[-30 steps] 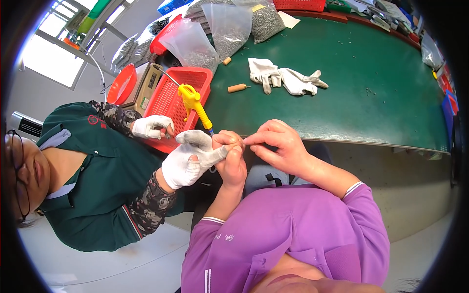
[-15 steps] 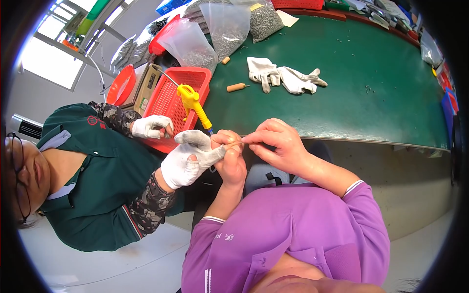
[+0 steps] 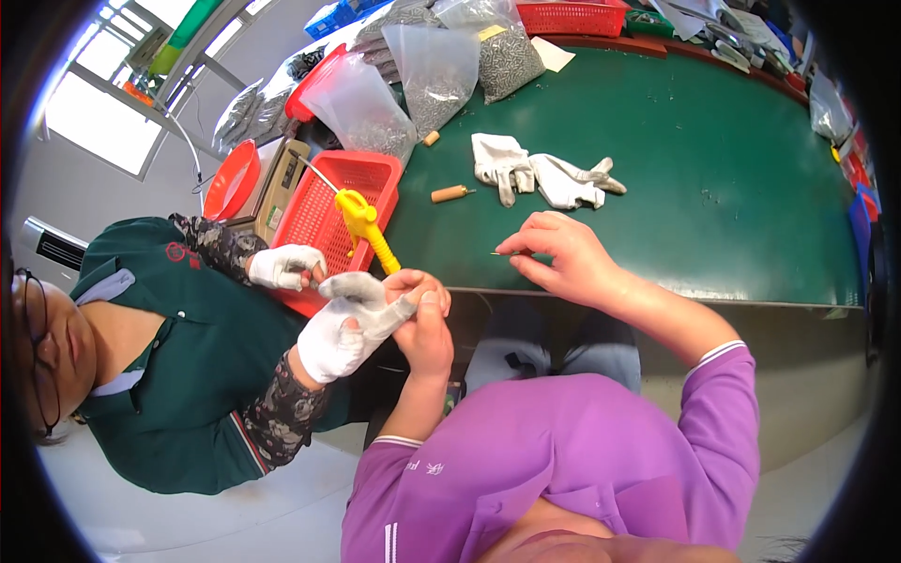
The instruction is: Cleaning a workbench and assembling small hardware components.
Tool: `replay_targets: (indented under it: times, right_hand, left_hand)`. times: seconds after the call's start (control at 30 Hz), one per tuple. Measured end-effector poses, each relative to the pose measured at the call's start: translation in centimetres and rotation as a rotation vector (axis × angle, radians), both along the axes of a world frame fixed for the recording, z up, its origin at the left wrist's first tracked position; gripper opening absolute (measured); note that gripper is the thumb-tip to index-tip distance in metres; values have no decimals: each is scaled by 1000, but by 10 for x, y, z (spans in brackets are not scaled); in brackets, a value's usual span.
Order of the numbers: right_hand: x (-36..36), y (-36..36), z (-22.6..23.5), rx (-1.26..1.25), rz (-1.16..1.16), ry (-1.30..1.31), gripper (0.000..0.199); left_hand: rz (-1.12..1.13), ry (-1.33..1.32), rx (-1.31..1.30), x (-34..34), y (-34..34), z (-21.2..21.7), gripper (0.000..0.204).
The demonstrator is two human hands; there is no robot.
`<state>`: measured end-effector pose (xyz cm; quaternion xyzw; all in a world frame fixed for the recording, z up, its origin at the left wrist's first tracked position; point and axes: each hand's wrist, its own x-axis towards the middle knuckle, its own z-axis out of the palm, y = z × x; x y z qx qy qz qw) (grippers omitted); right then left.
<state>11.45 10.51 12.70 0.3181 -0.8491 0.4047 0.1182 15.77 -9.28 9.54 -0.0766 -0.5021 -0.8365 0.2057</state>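
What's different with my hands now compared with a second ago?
Your right hand has drawn away from your left hand, up and right in the view, a thin piece now showing at its fingertips. Your left hand stays at the co-worker's gloved finger. The loose gloves, wooden handle and yellow air gun lie as before.
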Motion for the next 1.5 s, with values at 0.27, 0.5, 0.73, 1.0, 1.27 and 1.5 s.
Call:
replay_targets:
  times: [0.27, 0.5, 0.73, 1.0, 1.27, 1.5]
  right_hand:
    - [-73, 55, -2, -1, 185, -562, 5]
    - [-102, 23, 22, -319, 382, -968, 9]
    - [-81, -70, 62, -337, 611, -1361, 24]
    - [-76, -79, 70, -403, 497, -1599, 18]
    - [-79, -69, 98, -423, 422, -1551, 12]
    - [-82, -59, 99, -516, 372, -1582, 13]
  left_hand:
    - [11, -84, -63, -5, 9, 10, 23]
    - [6, -392, 308, -11, 14, 40, 22]
    - [-47, -419, 791, -7, 16, 55, 15]
    - [88, -377, 755, -13, 25, 66, 23]
    - [120, -320, 508, -24, 29, 67, 30]
    - [63, -257, 401, -33, 33, 63, 30]
